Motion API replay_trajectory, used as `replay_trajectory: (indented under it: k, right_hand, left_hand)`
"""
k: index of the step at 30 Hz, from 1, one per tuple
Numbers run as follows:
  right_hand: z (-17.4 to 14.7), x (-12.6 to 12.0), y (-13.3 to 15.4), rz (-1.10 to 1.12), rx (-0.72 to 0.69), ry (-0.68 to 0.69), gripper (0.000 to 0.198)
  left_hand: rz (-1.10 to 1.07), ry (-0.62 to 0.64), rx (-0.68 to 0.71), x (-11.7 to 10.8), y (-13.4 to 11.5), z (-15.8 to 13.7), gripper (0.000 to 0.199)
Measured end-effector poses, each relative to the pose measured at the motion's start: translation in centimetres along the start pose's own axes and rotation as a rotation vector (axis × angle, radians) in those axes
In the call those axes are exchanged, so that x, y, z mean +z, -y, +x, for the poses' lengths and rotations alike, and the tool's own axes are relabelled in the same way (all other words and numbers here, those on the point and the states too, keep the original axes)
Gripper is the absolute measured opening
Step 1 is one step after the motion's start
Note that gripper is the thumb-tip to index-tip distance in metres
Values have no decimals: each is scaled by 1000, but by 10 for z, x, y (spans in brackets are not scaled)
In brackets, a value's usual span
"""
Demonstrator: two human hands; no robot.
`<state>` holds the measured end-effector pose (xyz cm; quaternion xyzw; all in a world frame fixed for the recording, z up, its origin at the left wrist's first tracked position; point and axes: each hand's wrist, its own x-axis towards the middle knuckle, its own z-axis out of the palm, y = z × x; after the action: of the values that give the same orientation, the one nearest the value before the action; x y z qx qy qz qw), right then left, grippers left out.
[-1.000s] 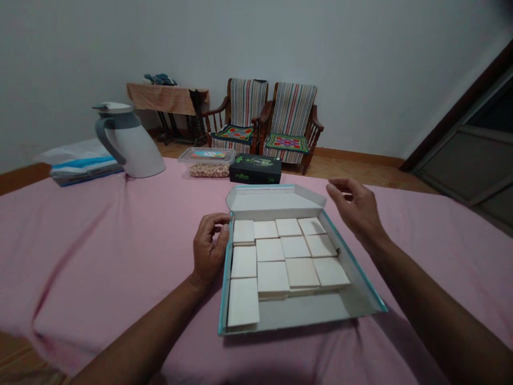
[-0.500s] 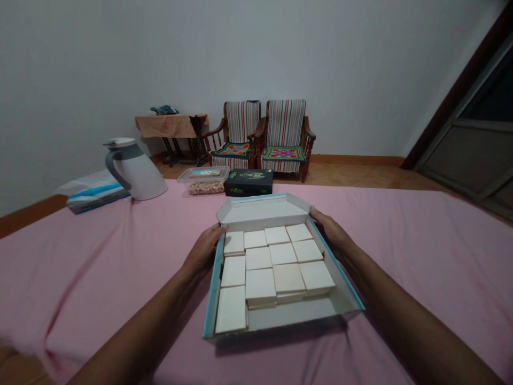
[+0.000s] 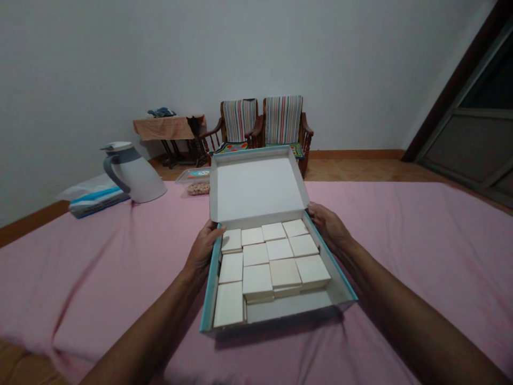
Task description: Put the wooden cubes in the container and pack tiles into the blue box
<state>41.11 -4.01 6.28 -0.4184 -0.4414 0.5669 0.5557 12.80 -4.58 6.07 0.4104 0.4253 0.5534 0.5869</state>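
Observation:
A shallow cardboard box (image 3: pixel 335 275), white inside with light-blue edges, is tilted above the pink cloth. Its hinged lid (image 3: pixel 258 187) stands up at the far side. Inside lie several pale square tiles (image 3: pixel 256 279) in rows, some stacked; a bare strip of the box floor shows at the near right. My left hand (image 3: pixel 204 246) grips the far left corner, thumb over the rim and fingers hidden underneath. At the far right corner, my right hand (image 3: pixel 331 227) holds the side wall close to the lid's hinge, its fingers partly hidden.
A pink cloth (image 3: pixel 401 235) covers the surface. On the left stand a white-and-grey jug (image 3: pixel 140 174) and a folded plastic-wrapped packet (image 3: pixel 98 200). A clear tub of nuts or beans (image 3: pixel 196 187) is partly behind the lid. Two striped chairs (image 3: pixel 282 120) and a small table (image 3: pixel 166 127) are farther back.
The lid, earlier leaning back and low, now stands up and hides the black box and part of the tub. Both hands keep hold of the box, which has shifted slightly left.

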Motion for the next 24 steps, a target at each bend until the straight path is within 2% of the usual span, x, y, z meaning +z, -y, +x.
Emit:
replay_trajectory:
  k: [3,6,9,15,20,24]
  right_hand:
    - [-2,2,4,95,29,-12,55]
    - [2,-1,2,94,28,-45,65]
    - [7,-6,-1,80,12,-66,61]
    - [5,-6,-4,93,39,-15,56]
    - [2,-2,-6,105,23,-46,42]
    - [3,-3,-9,-37,-27,-74,40]
  left_hand:
    - [-150,52,7,5,-2,-5,45]
    - [-207,0,25,3,-3,-4,49]
    - [-162,-57,67,-3,-4,0,44]
    - [-161,25,-9,-4,-7,-4,44]
    - [-113,58,5,-2,-2,-7,25]
    - [-79,61,29,-7,4,-4,29]
